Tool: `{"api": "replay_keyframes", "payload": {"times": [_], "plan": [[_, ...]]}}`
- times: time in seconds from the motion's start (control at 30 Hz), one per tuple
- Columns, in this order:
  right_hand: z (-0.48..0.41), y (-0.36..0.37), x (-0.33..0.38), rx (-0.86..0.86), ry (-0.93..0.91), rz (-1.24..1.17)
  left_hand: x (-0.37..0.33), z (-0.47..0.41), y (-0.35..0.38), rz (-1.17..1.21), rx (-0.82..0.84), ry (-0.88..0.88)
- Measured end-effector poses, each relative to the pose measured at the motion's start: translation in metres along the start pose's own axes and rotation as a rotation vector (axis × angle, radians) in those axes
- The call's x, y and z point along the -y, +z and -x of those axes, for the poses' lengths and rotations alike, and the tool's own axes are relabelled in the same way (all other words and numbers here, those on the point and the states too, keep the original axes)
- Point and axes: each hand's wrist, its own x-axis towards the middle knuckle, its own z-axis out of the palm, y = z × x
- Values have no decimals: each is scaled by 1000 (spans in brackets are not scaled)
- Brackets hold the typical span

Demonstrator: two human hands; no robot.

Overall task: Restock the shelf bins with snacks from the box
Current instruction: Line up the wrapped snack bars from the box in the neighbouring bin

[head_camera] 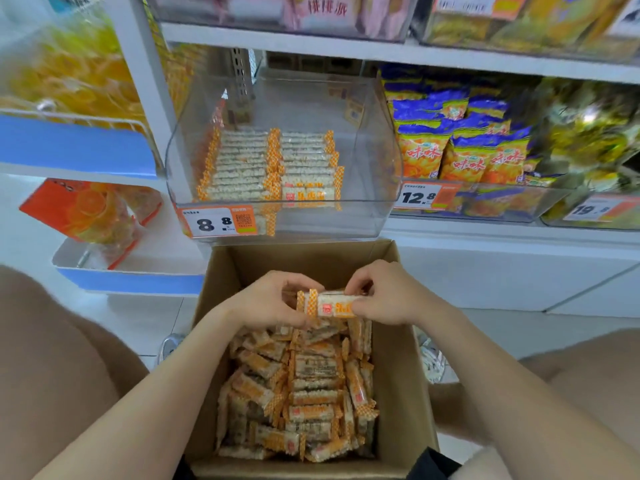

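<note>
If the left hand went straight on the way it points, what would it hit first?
Most likely the right hand, which grips the other end of the same orange-and-white wrapped snack bars over the brown cardboard box; depth is unclear.

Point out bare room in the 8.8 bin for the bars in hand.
Bare floor between the right row of bars and the clear bin's right wall, and behind both rows toward the back wall. The rows abut, no gap. The box is packed with loose bars.

Top bins (277, 29) cropped, blurry.
</note>
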Motion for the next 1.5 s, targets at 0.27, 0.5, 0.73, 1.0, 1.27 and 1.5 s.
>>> {"api": "replay_keyframes", "payload": {"times": [0.27, 0.5, 0.73, 1.0, 1.27, 1.5], "plan": [[23, -28, 41, -66, -148, 87, -78, 34, -33, -194, -194, 209], [29, -79, 69, -356, -288, 53, -127, 44, -80, -201, -422, 317], [-41, -126, 59, -462, -308, 198, -102, 4, -123, -746, -581, 150], [-124, -118, 61, 53, -129, 195, -94, -30, -127, -818, -412, -58], [-131, -121, 73, 46, -13, 236, -85, -39, -133, -868, -271, -154], [-121, -115, 75, -190, 17, 178, -85, -37, -130, -832, -304, -138]]}}
